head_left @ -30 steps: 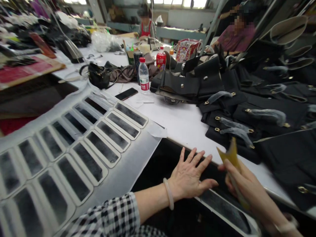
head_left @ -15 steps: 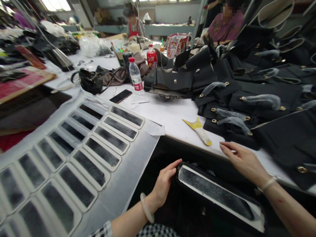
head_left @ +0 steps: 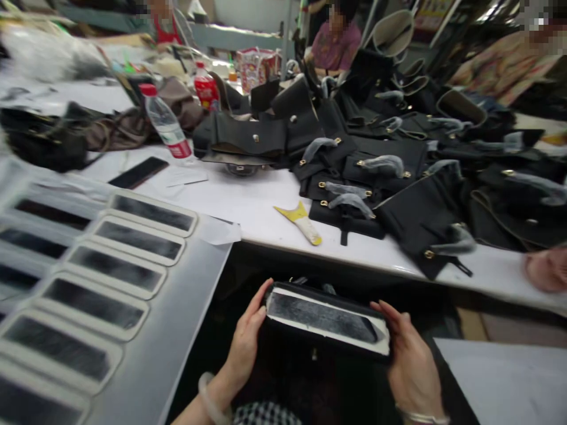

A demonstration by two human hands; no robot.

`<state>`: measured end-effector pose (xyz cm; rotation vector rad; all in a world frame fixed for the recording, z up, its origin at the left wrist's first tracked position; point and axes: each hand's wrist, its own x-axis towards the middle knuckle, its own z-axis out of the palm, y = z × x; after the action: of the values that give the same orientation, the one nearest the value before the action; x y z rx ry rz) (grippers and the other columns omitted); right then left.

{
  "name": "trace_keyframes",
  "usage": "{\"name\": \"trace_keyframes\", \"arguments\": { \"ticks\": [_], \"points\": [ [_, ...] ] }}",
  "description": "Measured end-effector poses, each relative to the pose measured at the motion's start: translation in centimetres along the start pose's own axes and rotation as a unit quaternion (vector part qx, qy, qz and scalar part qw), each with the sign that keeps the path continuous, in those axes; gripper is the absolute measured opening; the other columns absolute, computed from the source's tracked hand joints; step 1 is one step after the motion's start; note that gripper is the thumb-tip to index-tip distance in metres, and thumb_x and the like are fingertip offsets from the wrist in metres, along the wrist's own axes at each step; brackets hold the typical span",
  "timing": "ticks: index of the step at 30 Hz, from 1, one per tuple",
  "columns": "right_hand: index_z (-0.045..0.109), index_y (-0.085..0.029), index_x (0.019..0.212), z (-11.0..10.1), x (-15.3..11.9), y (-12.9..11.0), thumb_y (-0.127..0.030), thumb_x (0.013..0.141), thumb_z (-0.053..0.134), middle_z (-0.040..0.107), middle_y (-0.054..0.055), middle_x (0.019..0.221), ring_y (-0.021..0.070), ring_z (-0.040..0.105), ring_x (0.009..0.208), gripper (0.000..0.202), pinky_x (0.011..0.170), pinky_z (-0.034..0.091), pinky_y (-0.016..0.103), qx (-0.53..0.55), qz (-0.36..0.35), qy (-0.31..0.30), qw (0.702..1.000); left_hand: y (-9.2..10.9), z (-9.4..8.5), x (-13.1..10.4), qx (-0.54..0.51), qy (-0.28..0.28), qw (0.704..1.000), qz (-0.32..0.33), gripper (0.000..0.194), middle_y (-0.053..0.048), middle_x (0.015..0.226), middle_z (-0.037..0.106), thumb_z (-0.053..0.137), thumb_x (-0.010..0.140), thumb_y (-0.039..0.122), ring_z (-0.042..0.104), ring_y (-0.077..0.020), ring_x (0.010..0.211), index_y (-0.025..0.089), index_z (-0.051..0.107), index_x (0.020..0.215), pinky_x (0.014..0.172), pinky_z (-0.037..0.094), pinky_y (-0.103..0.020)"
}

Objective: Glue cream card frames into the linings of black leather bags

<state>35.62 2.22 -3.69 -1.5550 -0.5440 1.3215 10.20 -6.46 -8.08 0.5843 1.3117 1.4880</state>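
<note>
A black handbag (head_left: pixel 321 317) is held over my lap, its narrow base turned up toward me. On that base lies a dark panel with a ragged white border. My left hand (head_left: pixel 246 337) grips the bag's left end, fingers along the edge. At the opposite end, my right hand (head_left: pixel 411 360) presses its fingers and palm against the side. To the left, rows of white-bordered dark panels (head_left: pixel 117 268) lie on a grey sheet (head_left: pixel 195 277). A yellow and white scraper-like tool (head_left: pixel 301 222) rests on the white table beyond the bag.
Many black bags (head_left: pixel 376 171) with plastic-wrapped handles are heaped on the table at right. A phone (head_left: pixel 139 173), a water bottle (head_left: pixel 167 125) and a red bottle (head_left: pixel 206 87) stand or lie farther back. Other people sit behind; a blurred co-worker's hand (head_left: pixel 548 270) shows at the right edge.
My right hand has come in from beside the table edge onto the bag's right end. The bag has turned more level. My view has swung to the right.
</note>
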Motion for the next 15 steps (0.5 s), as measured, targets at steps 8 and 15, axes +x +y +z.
{"name": "trace_keyframes", "arguments": {
  "ticks": [8, 15],
  "points": [
    [0.069, -0.023, 0.116, -0.6, -1.5, 2.4, -0.051, 0.084, 0.065, 0.064, 0.007, 0.130, 0.0284, 0.055, 0.123, 0.043, 0.109, 0.040, 0.044, 0.057, -0.046, -0.005, 0.997, -1.2, 0.2, 0.0, 0.103, 0.024, 0.992, 0.070, 0.047, -0.001, 0.153, 0.045, 0.041, 0.100, 0.042, 0.036, -0.0230, 0.143, 0.031, 0.045, 0.145, 0.122, 0.024, -0.036],
    [0.062, -0.022, 0.129, -0.7, -1.3, 3.6, -0.049, 0.091, 0.054, 0.061, 0.008, 0.134, 0.0301, 0.054, 0.126, 0.047, 0.108, 0.044, 0.044, -0.049, -0.084, -0.007, 0.995, -1.4, 0.6, 0.0, 0.104, 0.048, 0.992, 0.051, 0.050, -0.002, 0.154, 0.043, 0.041, 0.099, 0.044, 0.036, -0.0258, 0.143, 0.028, 0.043, 0.146, 0.121, 0.025, -0.038]
  ]
}}
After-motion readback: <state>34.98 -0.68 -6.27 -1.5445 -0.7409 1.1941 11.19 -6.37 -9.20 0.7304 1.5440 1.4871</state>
